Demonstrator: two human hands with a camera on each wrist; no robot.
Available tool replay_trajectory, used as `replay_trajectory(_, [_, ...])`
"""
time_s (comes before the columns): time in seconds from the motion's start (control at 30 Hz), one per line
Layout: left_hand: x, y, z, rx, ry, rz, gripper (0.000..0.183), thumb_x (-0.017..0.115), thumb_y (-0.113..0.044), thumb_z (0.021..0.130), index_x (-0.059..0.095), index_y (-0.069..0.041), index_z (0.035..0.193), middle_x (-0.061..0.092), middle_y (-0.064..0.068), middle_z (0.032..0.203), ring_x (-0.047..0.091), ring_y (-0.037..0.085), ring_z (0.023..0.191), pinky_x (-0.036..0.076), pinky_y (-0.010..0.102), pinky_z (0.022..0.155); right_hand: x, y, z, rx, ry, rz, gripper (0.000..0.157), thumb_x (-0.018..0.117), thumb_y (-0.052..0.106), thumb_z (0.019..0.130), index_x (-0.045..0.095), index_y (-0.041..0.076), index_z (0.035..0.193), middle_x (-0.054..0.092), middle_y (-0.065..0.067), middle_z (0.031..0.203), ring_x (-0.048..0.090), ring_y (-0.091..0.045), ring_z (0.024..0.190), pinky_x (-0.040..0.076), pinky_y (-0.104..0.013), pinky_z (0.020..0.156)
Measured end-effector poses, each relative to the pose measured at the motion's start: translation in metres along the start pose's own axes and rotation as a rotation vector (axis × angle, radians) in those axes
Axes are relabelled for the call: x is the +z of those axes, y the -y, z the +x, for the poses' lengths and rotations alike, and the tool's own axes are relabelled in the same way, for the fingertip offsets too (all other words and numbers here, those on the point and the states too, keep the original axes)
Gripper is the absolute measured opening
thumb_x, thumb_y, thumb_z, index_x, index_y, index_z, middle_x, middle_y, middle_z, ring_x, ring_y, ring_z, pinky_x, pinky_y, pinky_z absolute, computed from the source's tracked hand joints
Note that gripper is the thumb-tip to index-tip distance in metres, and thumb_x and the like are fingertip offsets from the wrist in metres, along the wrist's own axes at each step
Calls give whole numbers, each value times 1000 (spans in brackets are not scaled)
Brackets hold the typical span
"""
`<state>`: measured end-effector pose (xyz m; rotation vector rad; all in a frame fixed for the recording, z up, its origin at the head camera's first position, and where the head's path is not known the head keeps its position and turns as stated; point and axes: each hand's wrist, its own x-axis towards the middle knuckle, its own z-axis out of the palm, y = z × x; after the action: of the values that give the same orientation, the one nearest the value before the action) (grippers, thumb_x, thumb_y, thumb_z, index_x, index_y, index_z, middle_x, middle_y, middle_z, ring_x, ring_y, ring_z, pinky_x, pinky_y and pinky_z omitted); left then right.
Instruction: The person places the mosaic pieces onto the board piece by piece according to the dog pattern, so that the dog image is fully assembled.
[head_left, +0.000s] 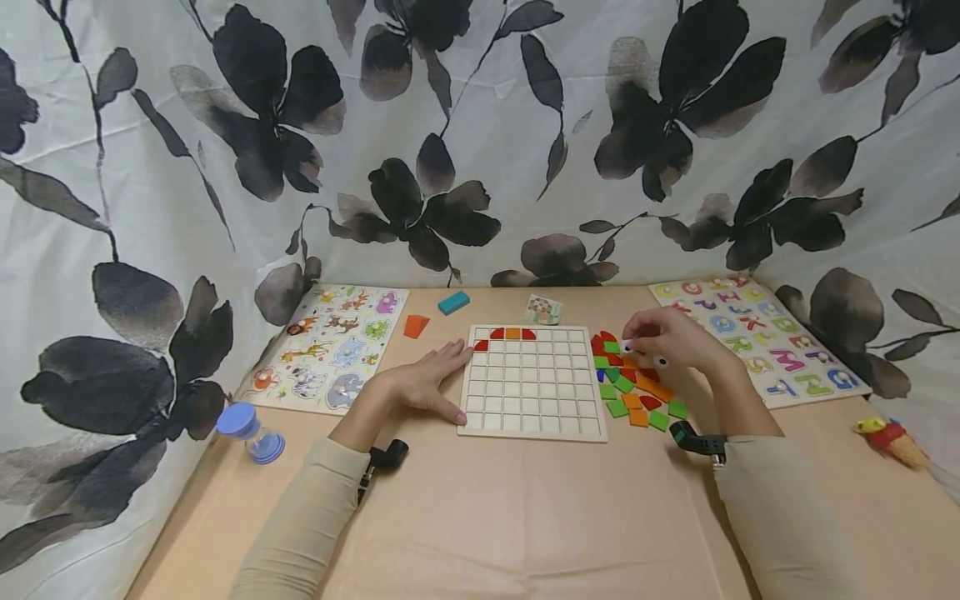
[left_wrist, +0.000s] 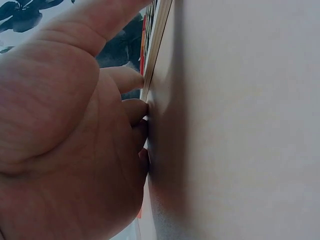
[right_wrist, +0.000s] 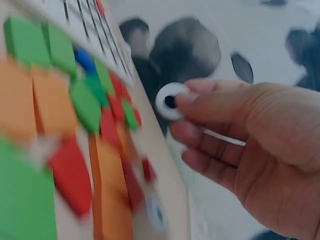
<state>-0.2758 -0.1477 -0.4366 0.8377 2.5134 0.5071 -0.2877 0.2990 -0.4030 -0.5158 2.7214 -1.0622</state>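
My right hand (head_left: 678, 340) pinches a white round eye piece (right_wrist: 163, 102) with a black dot between thumb and fingertips, held above the pile of coloured pieces. My left hand (head_left: 420, 379) lies at the left side of the wooden grid board (head_left: 532, 392), its spread fingers and thumb touching the board's edge. Along the board's top row sit two red pieces (head_left: 497, 334) with an orange square (head_left: 513, 333) between them; another red piece (head_left: 482, 346) lies one row lower at the left. A second eye piece (right_wrist: 156, 212) is among the loose pieces, blurred in the right wrist view.
Loose green, orange, red and blue pieces (head_left: 617, 408) lie right of the board. Behind it are a small picture card (head_left: 543, 309), a blue block (head_left: 453, 302) and an orange cup-shaped piece (head_left: 416, 326). An animal board (head_left: 330, 346), an alphabet board (head_left: 765, 342), a sand timer (head_left: 251, 433) and a small toy (head_left: 892, 442) flank them.
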Motion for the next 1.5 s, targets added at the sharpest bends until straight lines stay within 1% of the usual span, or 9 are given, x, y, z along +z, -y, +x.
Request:
replay_trajectory(0.1, [0,0,0,-4,0,2,123,75,-67,64,9,-19,156,-4,3,162,-7,19,148,1,41,119,10,21,18,-70,-15,31,12,65,16,92,70,13,103,67,-4,96,56,-25,87,51,-32,76])
replay_trajectory(0.27, [0,-1,-1,1,2,5,122,75,-67,65,8,-19,156,-5,4,162,-8,20,148,1,42,119,42,55,55,-155,-69,94,14,68,16,90,71,11,103,68,-4,98,58,-23,86,50,-32,79])
replay_trajectory(0.37, [-1,-2,-1,6,2,8,123,75,-67,66,7,-19,156,-5,5,162,-8,21,148,1,42,119,64,73,75,-184,-78,129,13,69,12,89,73,9,101,68,-3,96,59,-22,86,51,-32,76])
replay_trajectory(0.5, [-2,-1,-1,16,-4,11,123,74,-67,66,8,-17,156,-5,6,162,-8,22,148,1,43,119,92,90,99,-202,-66,105,11,70,9,88,74,8,98,69,1,93,58,-18,84,50,-29,74])
replay_trajectory(0.6, [-1,-1,-1,22,-7,16,123,74,-68,66,8,-17,156,-5,7,162,-7,23,148,1,44,119,109,97,111,-201,-48,79,8,70,8,87,75,8,94,70,1,89,58,-18,82,49,-30,72])
replay_trajectory(0.77, [-1,0,-1,26,-9,20,123,74,-69,65,7,-18,156,-5,7,162,-7,23,148,1,44,119,127,105,117,-191,-43,-12,7,70,9,88,75,12,91,70,3,87,58,-16,80,49,-30,73])
replay_trajectory(1.0, [0,-1,-2,23,0,21,123,74,-68,67,6,-17,156,-6,7,162,-8,23,148,0,43,119,133,113,117,-174,-46,-93,7,69,9,88,75,11,90,68,4,83,59,-15,79,48,-32,72])
replay_trajectory(1.27, [0,-1,-1,23,1,22,123,74,-68,66,6,-17,156,-6,7,162,-8,22,148,1,43,119,136,110,117,-147,-47,-158,9,69,12,89,77,13,94,71,3,99,62,-14,94,51,-34,84])
replay_trajectory(1.5, [1,-1,-1,25,-3,18,123,74,-68,66,7,-16,156,-5,7,162,-7,24,148,1,45,119,142,112,118,-169,-73,-232,11,69,12,89,78,13,96,72,1,102,64,-16,99,49,-36,90])
